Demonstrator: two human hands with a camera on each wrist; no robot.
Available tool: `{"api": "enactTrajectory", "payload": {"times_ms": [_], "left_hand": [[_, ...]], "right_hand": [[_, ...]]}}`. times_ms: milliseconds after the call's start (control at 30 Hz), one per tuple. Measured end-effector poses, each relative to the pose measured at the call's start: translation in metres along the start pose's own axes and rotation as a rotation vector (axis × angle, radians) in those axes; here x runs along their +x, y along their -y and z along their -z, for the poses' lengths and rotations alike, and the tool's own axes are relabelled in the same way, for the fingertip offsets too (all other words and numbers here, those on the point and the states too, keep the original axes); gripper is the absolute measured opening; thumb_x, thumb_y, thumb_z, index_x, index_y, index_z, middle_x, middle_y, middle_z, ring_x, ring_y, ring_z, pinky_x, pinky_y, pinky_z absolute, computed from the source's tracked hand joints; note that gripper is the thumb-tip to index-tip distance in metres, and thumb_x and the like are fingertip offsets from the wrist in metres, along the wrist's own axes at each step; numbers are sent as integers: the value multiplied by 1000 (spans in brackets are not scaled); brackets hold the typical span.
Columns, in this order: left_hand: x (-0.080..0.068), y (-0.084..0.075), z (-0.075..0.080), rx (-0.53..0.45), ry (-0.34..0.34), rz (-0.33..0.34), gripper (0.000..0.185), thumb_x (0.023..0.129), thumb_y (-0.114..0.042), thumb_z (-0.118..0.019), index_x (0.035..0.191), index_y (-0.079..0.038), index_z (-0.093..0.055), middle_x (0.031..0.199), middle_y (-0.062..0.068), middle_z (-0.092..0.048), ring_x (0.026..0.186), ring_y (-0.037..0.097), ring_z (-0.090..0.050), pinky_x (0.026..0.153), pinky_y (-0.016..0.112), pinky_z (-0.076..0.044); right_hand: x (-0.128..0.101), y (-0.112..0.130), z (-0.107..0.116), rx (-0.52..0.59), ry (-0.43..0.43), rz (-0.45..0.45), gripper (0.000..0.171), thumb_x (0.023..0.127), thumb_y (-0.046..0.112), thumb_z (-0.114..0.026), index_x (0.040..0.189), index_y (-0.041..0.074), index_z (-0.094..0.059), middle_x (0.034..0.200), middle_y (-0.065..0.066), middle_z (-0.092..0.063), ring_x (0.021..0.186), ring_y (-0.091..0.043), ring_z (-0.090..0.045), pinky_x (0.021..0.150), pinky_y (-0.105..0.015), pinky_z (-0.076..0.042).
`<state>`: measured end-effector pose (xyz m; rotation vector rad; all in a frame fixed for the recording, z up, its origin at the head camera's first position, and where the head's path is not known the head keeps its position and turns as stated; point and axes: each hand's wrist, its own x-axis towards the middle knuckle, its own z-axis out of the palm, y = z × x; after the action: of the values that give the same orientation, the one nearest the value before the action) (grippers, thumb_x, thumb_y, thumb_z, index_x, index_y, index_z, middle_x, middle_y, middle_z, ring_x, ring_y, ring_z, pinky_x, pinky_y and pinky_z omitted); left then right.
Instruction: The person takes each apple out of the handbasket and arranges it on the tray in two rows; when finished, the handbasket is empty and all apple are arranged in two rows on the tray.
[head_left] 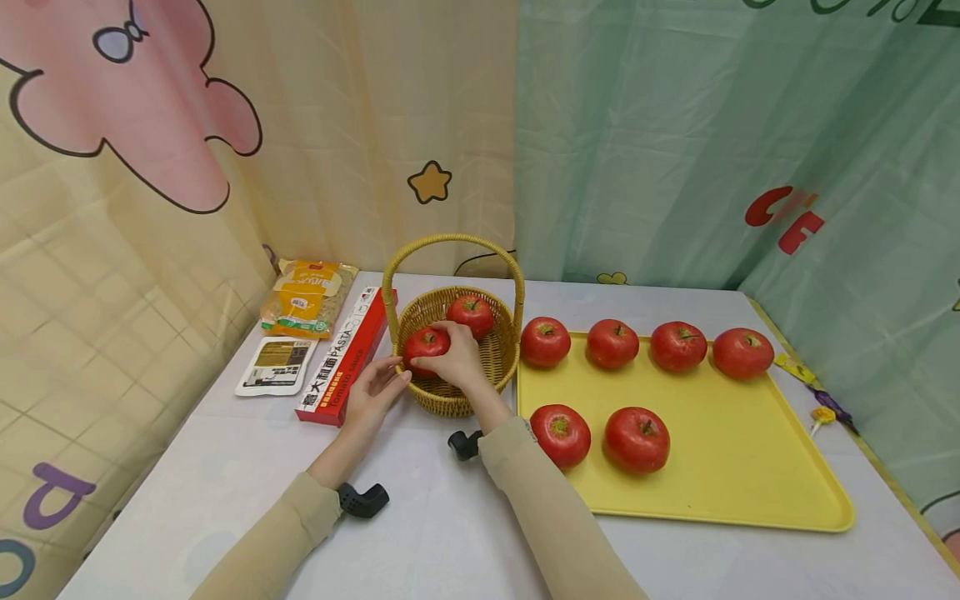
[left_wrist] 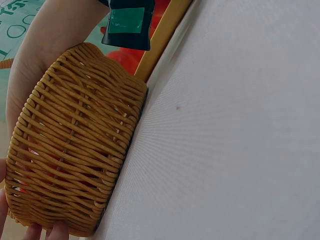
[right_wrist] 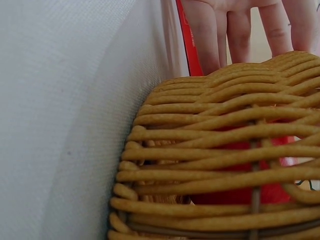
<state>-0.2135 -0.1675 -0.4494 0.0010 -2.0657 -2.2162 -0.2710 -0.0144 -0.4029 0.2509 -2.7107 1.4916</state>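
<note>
A wicker basket [head_left: 504,354] with a tall handle stands left of a yellow tray [head_left: 735,454]. My right hand [head_left: 456,360] grips a red apple [head_left: 424,342] inside the basket at its left side, next to a second apple [head_left: 471,314]. My left hand [head_left: 378,385] rests with straight fingers against the basket's outer left wall. The right wrist view shows the basket [right_wrist: 215,150] close up, red apple [right_wrist: 240,150] showing through the weave and the left fingers [right_wrist: 240,35] behind it. In the left wrist view, the basket [left_wrist: 75,150] fills the left side.
Several red apples lie on the tray, a row at the back [head_left: 612,342] and two in front [head_left: 637,439]. A red pasta box [head_left: 347,354], a yellow packet [head_left: 307,298] and a small white packet [head_left: 276,365] lie left of the basket. Curtains close in the back and sides.
</note>
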Motion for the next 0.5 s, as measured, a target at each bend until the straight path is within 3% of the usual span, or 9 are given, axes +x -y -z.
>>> {"api": "enactTrajectory", "payload": {"times_ms": [200, 500], "left_hand": [[1, 0, -1, 2, -9, -2, 43, 89, -13, -66, 127, -3, -50, 131, 10, -48, 126, 20, -43, 91, 19, -46], [2, 1, 0, -15, 5, -15, 42, 89, -10, -65, 127, 0, -49, 131, 13, -47, 126, 20, -42, 90, 18, -47]], "right_hand": [[-1, 1, 0, -18, 13, -7, 66, 72, 29, -82, 128, 13, -53, 131, -14, -44, 120, -33, -41, 97, -48, -43], [-1, 1, 1, 38, 62, -1, 70, 72, 25, -82, 132, 10, -47, 133, -14, -43, 120, -30, -46, 100, -46, -41]]}}
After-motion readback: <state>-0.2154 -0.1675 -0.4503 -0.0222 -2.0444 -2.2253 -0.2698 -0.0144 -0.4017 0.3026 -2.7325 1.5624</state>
